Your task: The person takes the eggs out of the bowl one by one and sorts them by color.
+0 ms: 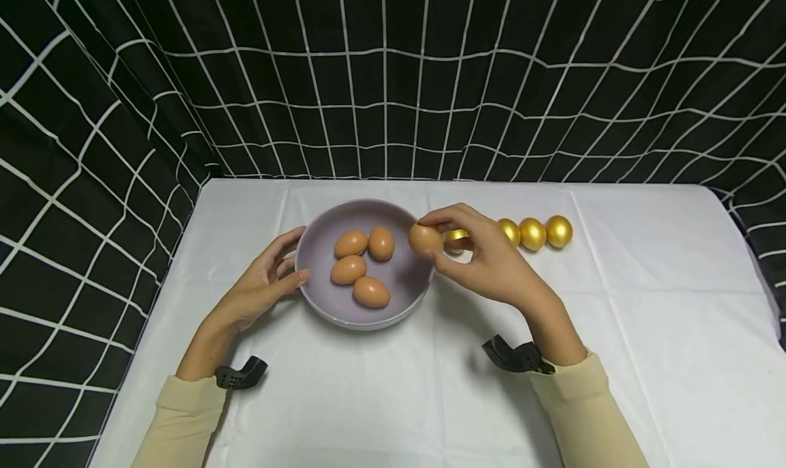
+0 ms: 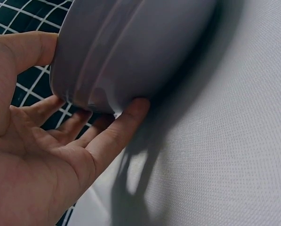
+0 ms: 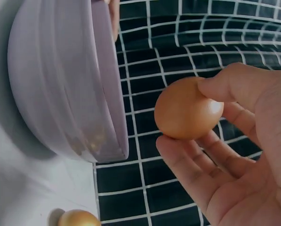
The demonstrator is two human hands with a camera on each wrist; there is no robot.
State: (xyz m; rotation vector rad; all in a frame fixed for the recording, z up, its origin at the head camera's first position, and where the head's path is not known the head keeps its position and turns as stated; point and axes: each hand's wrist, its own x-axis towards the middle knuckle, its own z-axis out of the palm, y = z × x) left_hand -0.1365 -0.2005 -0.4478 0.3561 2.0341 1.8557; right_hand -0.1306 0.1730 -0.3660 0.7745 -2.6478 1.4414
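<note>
My right hand (image 1: 491, 258) pinches a brown egg (image 1: 425, 239) between thumb and fingers, above the right rim of a mauve bowl (image 1: 402, 284). In the right wrist view the egg (image 3: 185, 110) is apart from the bowl (image 3: 51, 80). Several brown eggs (image 1: 371, 293) lie inside the bowl, on its left half. At the bowl's left side my left hand (image 1: 258, 284) holds it, the thumb by the rim. From the left wrist view, fingers of the left hand (image 2: 51, 150) curve along the bowl's outer wall (image 2: 131, 61).
A row of shiny gold balls (image 1: 532, 234) stands right of the bowl, one partly hidden behind my right hand. White cloth (image 1: 368, 400) covers the table. Black netting-patterned fabric (image 1: 381, 79) with white lines borders the back and left.
</note>
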